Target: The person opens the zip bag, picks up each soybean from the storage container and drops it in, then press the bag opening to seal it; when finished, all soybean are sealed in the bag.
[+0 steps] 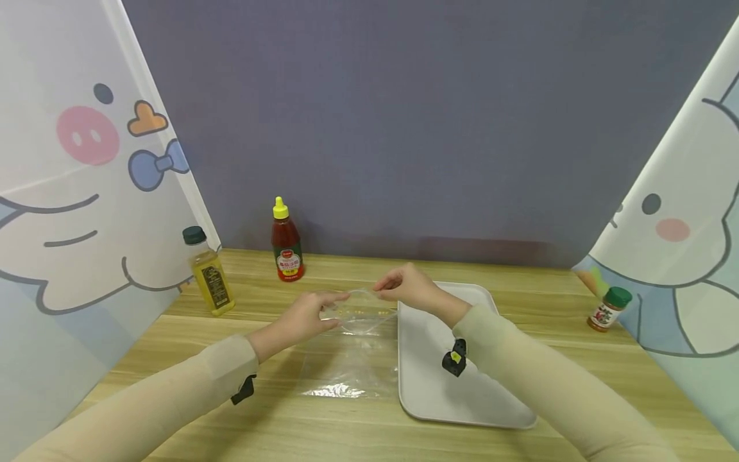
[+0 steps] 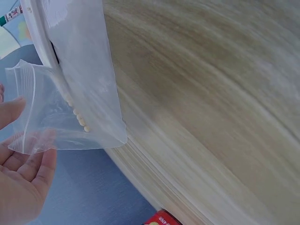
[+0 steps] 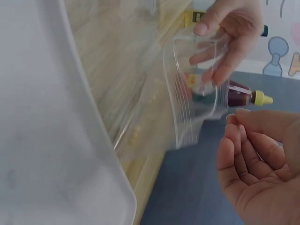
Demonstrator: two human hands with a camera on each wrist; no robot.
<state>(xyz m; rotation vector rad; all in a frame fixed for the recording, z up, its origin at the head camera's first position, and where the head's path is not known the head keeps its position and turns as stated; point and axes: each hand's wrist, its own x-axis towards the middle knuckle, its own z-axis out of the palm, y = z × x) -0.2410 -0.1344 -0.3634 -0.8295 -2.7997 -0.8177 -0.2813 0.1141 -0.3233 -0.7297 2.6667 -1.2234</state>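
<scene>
A clear zip bag has its mouth raised and spread, while its lower part reaches over the table toward me. Several small pale yellow round pieces show in a row in the bag. My left hand holds the mouth at its left side, thumb and fingers spread apart at the rim. Through the film its fingers show in the right wrist view. My right hand has curled fingers, with the thumb meeting the fingertips right beside the rim. Nothing shows between those fingertips.
A white tray lies under my right forearm, beside the bag. Behind stand a red sauce bottle with a yellow cap and, at left, an oil bottle. A green-capped spice jar is at right. A dark panel closes the back.
</scene>
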